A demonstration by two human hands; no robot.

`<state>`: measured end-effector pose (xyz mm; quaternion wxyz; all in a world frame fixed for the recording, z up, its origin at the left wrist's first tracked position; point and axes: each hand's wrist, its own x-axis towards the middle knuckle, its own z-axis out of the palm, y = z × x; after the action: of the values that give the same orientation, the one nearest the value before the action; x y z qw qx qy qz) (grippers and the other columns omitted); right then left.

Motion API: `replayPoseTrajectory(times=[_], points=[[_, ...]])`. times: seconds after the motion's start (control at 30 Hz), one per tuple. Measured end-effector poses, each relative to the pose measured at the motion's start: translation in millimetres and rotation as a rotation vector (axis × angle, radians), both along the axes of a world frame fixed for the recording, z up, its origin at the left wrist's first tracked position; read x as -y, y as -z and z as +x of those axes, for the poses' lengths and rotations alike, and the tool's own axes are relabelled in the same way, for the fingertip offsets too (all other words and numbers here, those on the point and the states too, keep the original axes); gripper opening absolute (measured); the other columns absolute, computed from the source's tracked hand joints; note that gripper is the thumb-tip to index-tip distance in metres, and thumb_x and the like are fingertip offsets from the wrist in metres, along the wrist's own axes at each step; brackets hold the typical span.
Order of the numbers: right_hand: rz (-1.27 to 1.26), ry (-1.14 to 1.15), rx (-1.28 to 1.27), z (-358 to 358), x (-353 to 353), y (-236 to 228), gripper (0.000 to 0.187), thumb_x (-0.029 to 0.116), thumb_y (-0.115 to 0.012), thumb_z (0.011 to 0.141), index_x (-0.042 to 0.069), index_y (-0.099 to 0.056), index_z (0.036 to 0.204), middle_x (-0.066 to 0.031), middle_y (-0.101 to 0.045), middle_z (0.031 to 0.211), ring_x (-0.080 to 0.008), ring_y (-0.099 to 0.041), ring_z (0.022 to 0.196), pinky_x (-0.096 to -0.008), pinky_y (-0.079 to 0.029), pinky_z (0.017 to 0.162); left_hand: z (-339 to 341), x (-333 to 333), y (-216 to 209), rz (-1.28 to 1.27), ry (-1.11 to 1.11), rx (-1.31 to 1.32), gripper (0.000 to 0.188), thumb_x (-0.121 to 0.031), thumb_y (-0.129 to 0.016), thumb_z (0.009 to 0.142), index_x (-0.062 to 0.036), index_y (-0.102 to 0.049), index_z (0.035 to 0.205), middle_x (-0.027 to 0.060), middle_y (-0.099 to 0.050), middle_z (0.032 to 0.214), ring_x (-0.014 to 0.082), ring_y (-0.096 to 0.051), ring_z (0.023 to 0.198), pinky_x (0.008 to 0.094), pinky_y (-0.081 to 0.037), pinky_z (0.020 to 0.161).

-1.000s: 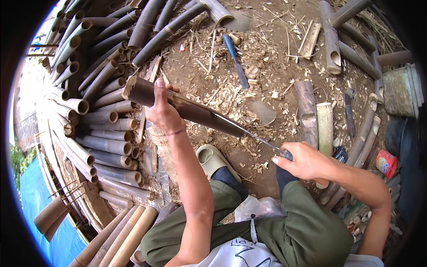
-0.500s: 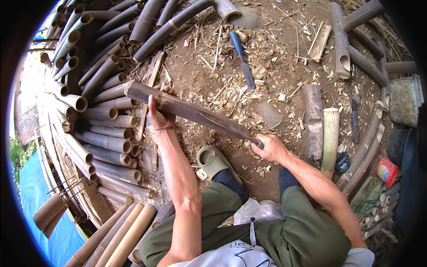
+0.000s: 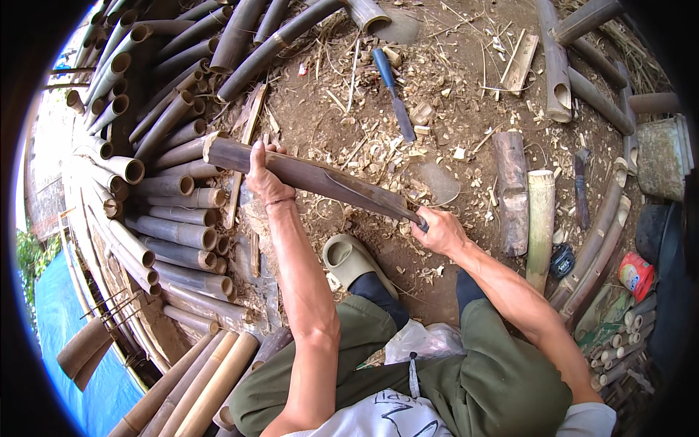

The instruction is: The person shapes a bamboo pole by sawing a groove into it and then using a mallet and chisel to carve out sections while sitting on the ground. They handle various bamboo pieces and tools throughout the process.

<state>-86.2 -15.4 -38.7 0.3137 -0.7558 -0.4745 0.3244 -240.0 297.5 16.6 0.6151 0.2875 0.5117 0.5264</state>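
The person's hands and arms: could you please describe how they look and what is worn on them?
Both the left hand and the right hand are ungloved. A thin, dark, cord-like band circles the left wrist; none shows on the right. The forearms are uncovered. A whitish sleeve shows at the right upper arm.

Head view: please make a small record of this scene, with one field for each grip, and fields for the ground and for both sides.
Left grip: holds the dark bamboo piece near its pale cut end
Right grip: closed on a dark handle at the other end; its blade is hard to make out
Ground: blue-handled tool, pale chips
Left side: many bamboo tubes
Right side: red container
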Motion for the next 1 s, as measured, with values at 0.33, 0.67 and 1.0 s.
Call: replayPoseTrajectory(times=[0.33,0.67,1.0], points=[[-0.323,-0.045,-0.179,11.7,2.6,-89.3,0.041,0.044,-0.061,0.092,0.003,-0.059,0.093,-0.0211,-0.066,0.070,-0.0393,-0.068,0.067,-0.0481,-0.053,0.060,16.8,22.6,-34.9,0.116,0.000,-0.130,0.036,-0.022,-0.077,0.082,0.0049,-0.061,0.098,0.0130,-0.065,0.081,0.0266,-0.067,0.068,0.0399,-0.057,0.063],[-0.359,-0.015,-0.281,27.9,27.0,-144.7,0.064,0.057,-0.042,0.100,-0.001,-0.062,0.081,-0.0236,-0.059,0.063,-0.0431,-0.062,0.063,-0.0504,-0.047,0.058,25.0,52.8,-57.8,0.297,0.164,-0.122,0.032,-0.019,-0.075,0.079,0.0065,-0.062,0.092,0.0155,-0.066,0.078,0.0252,-0.066,0.065,0.0387,-0.057,0.059],[-0.276,0.075,-0.174,-38.7,32.8,-96.2,0.057,0.053,-0.041,0.101,-0.002,-0.057,0.096,-0.0272,-0.061,0.062,-0.0494,-0.064,0.065,-0.0553,-0.048,0.054,43.4,56.1,-52.8,0.286,-0.208,-0.203,0.031,-0.006,-0.074,0.078,0.0106,-0.058,0.099,0.0162,-0.065,0.079,0.0238,-0.065,0.059,0.0358,-0.057,0.053]])
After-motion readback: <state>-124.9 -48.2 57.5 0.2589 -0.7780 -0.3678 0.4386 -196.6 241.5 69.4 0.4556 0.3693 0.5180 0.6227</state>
